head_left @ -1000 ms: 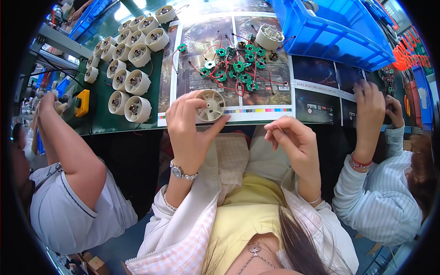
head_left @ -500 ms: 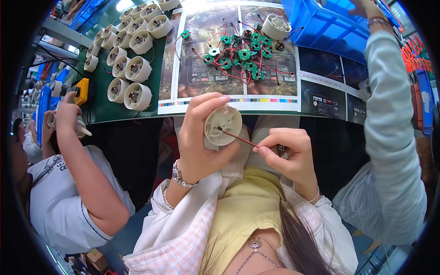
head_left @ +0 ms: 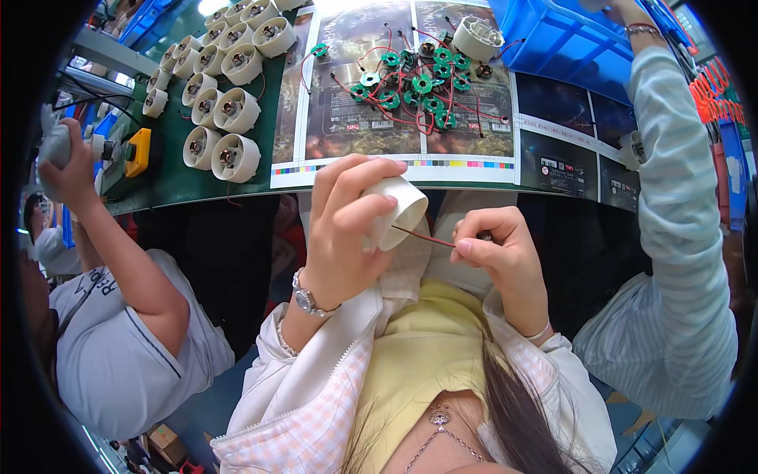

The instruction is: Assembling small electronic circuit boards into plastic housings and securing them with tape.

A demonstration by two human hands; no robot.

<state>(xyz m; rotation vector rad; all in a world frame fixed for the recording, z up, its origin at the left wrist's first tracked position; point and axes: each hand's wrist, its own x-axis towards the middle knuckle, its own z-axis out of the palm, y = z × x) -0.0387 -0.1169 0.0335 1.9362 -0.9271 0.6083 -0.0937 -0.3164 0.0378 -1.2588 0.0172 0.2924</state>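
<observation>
My left hand [head_left: 335,237] is wrapped round a cream-white round plastic housing [head_left: 408,212], tilted so that its outer wall and rim show; its inside is mostly turned away. A thin dark red wire [head_left: 426,238] runs from the housing toward my right hand [head_left: 505,257], which pinches it between thumb and forefinger. A small dark metallic part [head_left: 485,235] shows among the curled fingers of that hand. Both hands are just off the table's front edge, above my lap.
Several similar white housings [head_left: 235,158] stand at the table's left. Green circuit boards with wires [head_left: 422,84] lie on a printed sheet [head_left: 347,150], beside another housing [head_left: 477,38]. A blue crate [head_left: 564,51] is at the right. Co-workers' arms [head_left: 150,280] flank me.
The housing has turned in my left hand, from its open inside facing up to its side wall showing. My right hand still pinches the wire. The left co-worker's hand has risen.
</observation>
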